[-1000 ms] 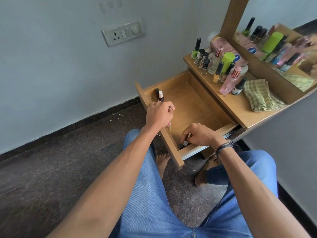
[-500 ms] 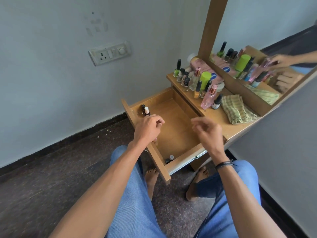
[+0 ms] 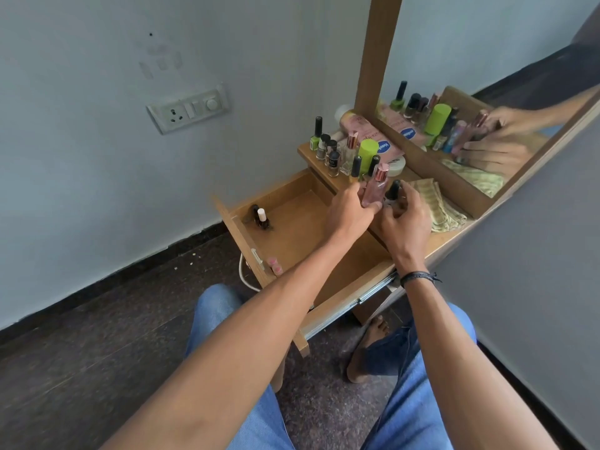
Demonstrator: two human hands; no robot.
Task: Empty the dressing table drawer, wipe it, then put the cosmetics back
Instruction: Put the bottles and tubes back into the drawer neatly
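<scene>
The wooden drawer (image 3: 293, 241) stands pulled out under the dressing table top (image 3: 438, 241). Two small nail polish bottles (image 3: 261, 217) stand in its far left corner and a pink item (image 3: 273, 265) lies by its front panel. My left hand (image 3: 349, 212) grips a pink perfume bottle (image 3: 375, 186) with a rose-gold cap at the table's edge. My right hand (image 3: 404, 219) curls round a small black-capped bottle (image 3: 393, 190) beside it. Several more bottles (image 3: 331, 151), a green-capped one (image 3: 368, 152) and a pink lotion tube (image 3: 373, 134) stand farther back.
A checked green cloth (image 3: 438, 206) lies on the table top right of my hands. The mirror (image 3: 487, 92) behind reflects the bottles and my hands. A wall socket (image 3: 188, 108) sits at left. My knees and bare feet are below the drawer on the dark floor.
Both hands left the drawer and rose to the table top. The left hand took hold of the pink perfume bottle, the right closed on the small black-capped bottle. The camera tilted up.
</scene>
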